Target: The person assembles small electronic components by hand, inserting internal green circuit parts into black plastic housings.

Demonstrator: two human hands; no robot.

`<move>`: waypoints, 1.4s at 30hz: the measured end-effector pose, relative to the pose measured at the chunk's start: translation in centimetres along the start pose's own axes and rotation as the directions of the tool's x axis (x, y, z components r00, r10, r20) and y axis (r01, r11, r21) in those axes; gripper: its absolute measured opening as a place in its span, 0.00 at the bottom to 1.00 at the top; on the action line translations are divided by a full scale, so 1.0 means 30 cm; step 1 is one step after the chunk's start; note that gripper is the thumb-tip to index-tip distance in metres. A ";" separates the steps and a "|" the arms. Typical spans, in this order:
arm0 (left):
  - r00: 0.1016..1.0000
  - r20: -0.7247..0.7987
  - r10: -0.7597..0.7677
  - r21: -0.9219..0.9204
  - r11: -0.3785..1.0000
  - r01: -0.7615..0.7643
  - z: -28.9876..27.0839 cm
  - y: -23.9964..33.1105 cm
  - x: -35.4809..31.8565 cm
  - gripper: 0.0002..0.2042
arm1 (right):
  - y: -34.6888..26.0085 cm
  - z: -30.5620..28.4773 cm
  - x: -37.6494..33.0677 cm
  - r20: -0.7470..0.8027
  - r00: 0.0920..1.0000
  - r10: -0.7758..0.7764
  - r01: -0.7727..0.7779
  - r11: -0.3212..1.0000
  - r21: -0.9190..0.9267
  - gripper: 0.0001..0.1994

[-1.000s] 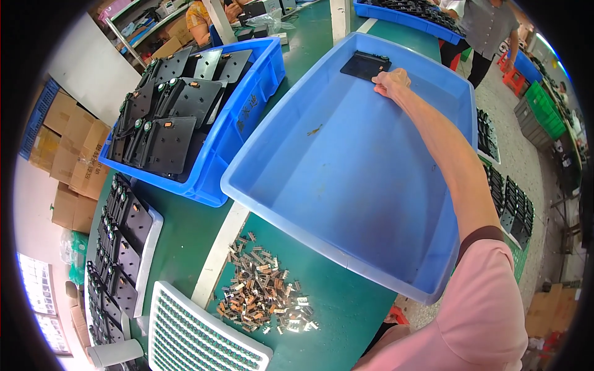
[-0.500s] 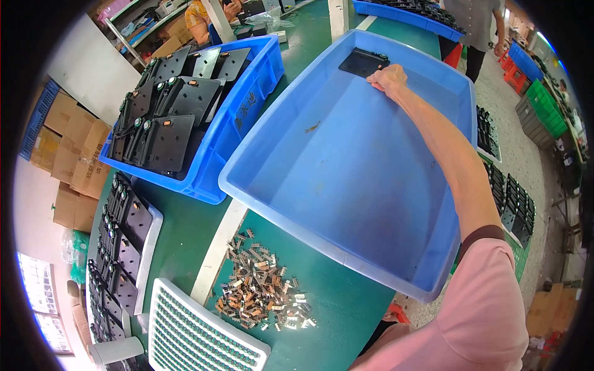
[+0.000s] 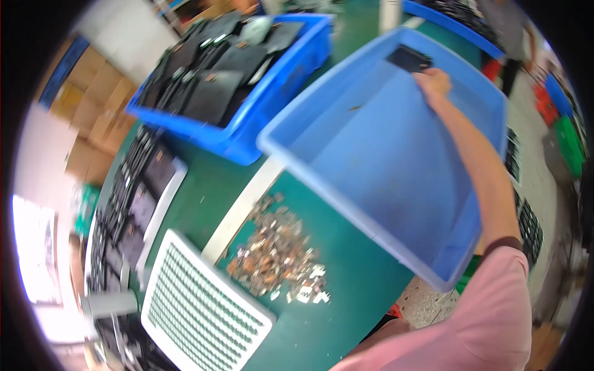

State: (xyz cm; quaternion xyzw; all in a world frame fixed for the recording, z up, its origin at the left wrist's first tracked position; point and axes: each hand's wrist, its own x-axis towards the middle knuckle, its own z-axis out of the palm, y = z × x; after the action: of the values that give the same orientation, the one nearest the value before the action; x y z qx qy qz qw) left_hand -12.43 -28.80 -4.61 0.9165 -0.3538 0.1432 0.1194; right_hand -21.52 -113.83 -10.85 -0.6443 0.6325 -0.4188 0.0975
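My right hand [image 3: 435,83] reaches far into a large pale blue bin [image 3: 346,185], the arm stretched out along its right side. Its fingers are closed at the near right corner of a flat black plate [image 3: 408,59], which lies in the bin's far left corner. Motion blur softens the fingertips. Apart from that plate and a small brown scrap [image 3: 354,108], the bin's floor is bare. My left hand is out of the picture.
Left of the bin, a bright blue crate [image 3: 244,139] holds stacked black plates. A pile of small metal-and-brown parts [image 3: 278,253] lies near a white tray [image 3: 204,303] with rows of green pieces. More black plates [image 3: 139,204] stand at left. A person [image 3: 510,31] stands far right.
The view has swung, so the bin, crate and parts pile sit further right in the picture. My right hand stays at the black plate's corner in the bin.
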 end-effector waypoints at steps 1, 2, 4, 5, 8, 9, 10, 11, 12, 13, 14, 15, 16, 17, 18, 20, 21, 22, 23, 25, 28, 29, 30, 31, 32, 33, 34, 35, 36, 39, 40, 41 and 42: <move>0.999 -0.028 0.040 0.014 0.999 -0.039 0.006 -0.020 0.004 0.08 | 0.036 0.009 0.006 0.037 0.999 0.034 -0.037 0.997 0.069 0.20; 0.999 -0.036 0.013 -0.007 1.000 -0.013 0.016 -0.026 -0.009 0.09 | 0.067 0.007 0.024 0.101 0.995 -0.008 -0.007 0.990 0.143 0.19; 0.999 -0.031 -0.042 -0.021 0.999 0.042 0.016 -0.006 0.002 0.09 | 0.104 -0.016 0.033 0.229 0.971 -0.070 0.057 0.997 0.061 0.17; 0.998 -0.020 -0.059 -0.040 0.997 0.058 0.014 -0.011 0.018 0.08 | 0.192 -0.018 0.106 0.211 0.973 -0.097 0.062 0.984 0.168 0.15; 0.998 -0.039 -0.053 -0.143 0.989 0.047 0.038 -0.077 -0.004 0.09 | 0.337 -0.045 0.321 0.542 0.820 -0.184 -0.052 0.919 0.391 0.11; 0.997 -0.048 -0.067 -0.116 0.991 0.061 0.011 -0.056 -0.010 0.08 | 0.282 0.050 0.210 0.528 0.845 -0.085 -0.223 0.842 0.492 0.12; 0.996 -0.053 -0.075 -0.099 0.993 0.070 -0.006 -0.044 -0.015 0.09 | 0.229 0.093 0.098 0.526 0.850 0.027 -0.377 0.730 0.571 0.12; 0.995 -0.069 -0.072 -0.111 0.992 0.064 -0.008 -0.045 -0.019 0.09 | 0.192 0.078 0.090 0.510 0.859 -0.041 -0.306 0.758 0.576 0.14; 0.994 -0.090 -0.060 -0.135 0.990 0.047 0.003 -0.050 -0.020 0.09 | 0.156 0.050 0.123 0.484 0.868 -0.112 -0.224 0.782 0.582 0.16; 0.996 -0.064 -0.054 -0.141 0.989 0.044 0.002 -0.055 -0.019 0.10 | 0.095 0.027 0.160 0.444 0.877 -0.183 -0.153 0.770 0.619 0.17; 0.996 -0.078 -0.050 -0.154 0.987 0.037 0.009 -0.065 -0.027 0.11 | 0.026 -0.004 0.180 0.399 0.883 -0.247 -0.084 0.753 0.653 0.17; 0.995 -0.087 -0.045 -0.155 0.987 0.032 0.011 -0.064 -0.033 0.12 | -0.086 -0.031 0.129 0.413 0.868 -0.274 -0.086 0.738 0.669 0.17; 0.995 -0.096 -0.042 -0.151 0.988 0.027 0.009 -0.057 -0.033 0.12 | -0.244 -0.093 0.005 0.420 0.836 -0.352 -0.061 0.702 0.710 0.17; 0.993 -0.109 -0.037 -0.151 0.988 0.020 0.005 -0.055 -0.038 0.13 | -0.408 -0.165 -0.141 0.414 0.802 -0.432 -0.033 0.659 0.752 0.17; 0.992 -0.123 -0.029 -0.148 0.989 0.011 0.002 -0.052 -0.038 0.13 | -0.540 -0.228 -0.258 0.430 0.755 -0.494 -0.007 0.650 0.760 0.17; 0.990 -0.144 -0.014 -0.173 0.985 -0.011 0.011 -0.044 -0.022 0.13 | -0.756 -0.373 -0.504 0.456 0.658 -0.600 0.063 0.647 0.760 0.17; 0.989 -0.149 -0.008 -0.189 0.982 -0.021 0.012 -0.040 -0.012 0.13 | -0.848 -0.437 -0.655 0.471 0.601 -0.645 0.098 0.645 0.758 0.17; 0.991 -0.135 -0.010 -0.178 0.984 -0.014 0.004 -0.043 -0.018 0.13 | -0.948 -0.491 -0.847 0.515 0.496 -0.699 0.091 0.631 0.770 0.16; 0.993 -0.118 -0.012 -0.167 0.986 -0.008 -0.001 -0.045 -0.023 0.13 | -1.030 -0.545 -1.036 0.549 0.382 -0.743 0.083 0.619 0.781 0.16; 0.990 -0.138 -0.030 -0.182 0.983 0.005 0.014 -0.088 -0.066 0.13 | -1.162 -0.650 -1.413 0.562 0.070 -0.824 -0.006 0.563 0.826 0.14; 0.984 -0.175 -0.044 -0.226 0.974 0.004 0.022 -0.101 -0.069 0.11 | -1.266 -0.741 -1.789 0.540 -0.274 -0.796 -0.139 0.588 0.797 0.14; 0.987 -0.155 -0.044 -0.248 0.969 0.005 0.021 -0.095 -0.065 0.12 | -1.289 -0.758 -1.893 0.497 -0.361 -0.789 -0.208 0.587 0.782 0.14; 0.990 -0.129 -0.054 -0.263 0.965 0.018 0.020 -0.094 -0.070 0.13 | -1.317 -0.770 -2.002 0.474 -0.441 -0.763 -0.234 0.607 0.759 0.15; 0.988 -0.141 -0.064 -0.260 0.965 0.025 0.025 -0.094 -0.069 0.13 | -1.346 -0.779 -2.097 0.451 -0.511 -0.732 -0.252 0.629 0.736 0.15; 0.987 -0.149 -0.064 -0.277 0.961 0.021 0.029 -0.097 -0.076 0.13 | -1.372 -0.789 -2.196 0.412 -0.519 -0.749 -0.266 0.599 0.755 0.17; 0.985 -0.157 -0.064 -0.295 0.955 0.015 0.034 -0.099 -0.081 0.12 | -1.397 -0.791 -2.285 0.374 -0.526 -0.764 -0.278 0.570 0.773 0.19; 0.982 -0.179 -0.059 -0.302 0.953 0.002 0.041 -0.098 -0.081 0.11 | -1.425 -0.769 -2.359 0.345 -0.493 -0.799 -0.250 0.510 0.823 0.21; 0.980 -0.187 -0.067 -0.301 0.954 0.008 0.046 -0.099 -0.080 0.11 | -1.455 -0.745 -2.424 0.314 -0.459 -0.831 -0.219 0.448 0.867 0.23; 0.985 -0.160 -0.066 -0.305 0.952 0.014 0.046 -0.104 -0.089 0.11 | -1.482 -0.746 -2.488 0.238 -0.394 -0.888 -0.157 0.320 0.934 0.23; 0.986 -0.153 -0.064 -0.310 0.951 0.014 0.046 -0.105 -0.099 0.09 | -1.552 -0.728 -2.609 0.067 -0.307 -0.949 0.035 0.059 0.998 0.23; 0.986 -0.158 -0.059 -0.314 0.950 0.006 0.047 -0.103 -0.099 0.09 | -1.575 -0.697 -2.641 -0.056 -0.283 -0.957 0.131 -0.096 0.987 0.22; 0.985 -0.164 -0.053 -0.317 0.948 -0.002 0.049 -0.101 -0.099 0.09 | -1.592 -0.664 -2.664 -0.192 -0.269 -0.944 0.251 -0.261 0.932 0.25; 0.985 -0.163 -0.052 -0.339 0.941 -0.007 0.057 -0.104 -0.095 0.09 | -1.616 -0.639 -2.679 -0.253 -0.295 -0.921 0.319 -0.344 0.883 0.24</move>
State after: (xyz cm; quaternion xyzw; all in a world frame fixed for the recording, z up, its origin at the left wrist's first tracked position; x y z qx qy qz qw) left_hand -12.01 -25.36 -7.56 0.8708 -0.3511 0.1564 0.3064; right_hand 13.44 -25.24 -0.45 -0.8479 -0.3902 -0.2672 0.2398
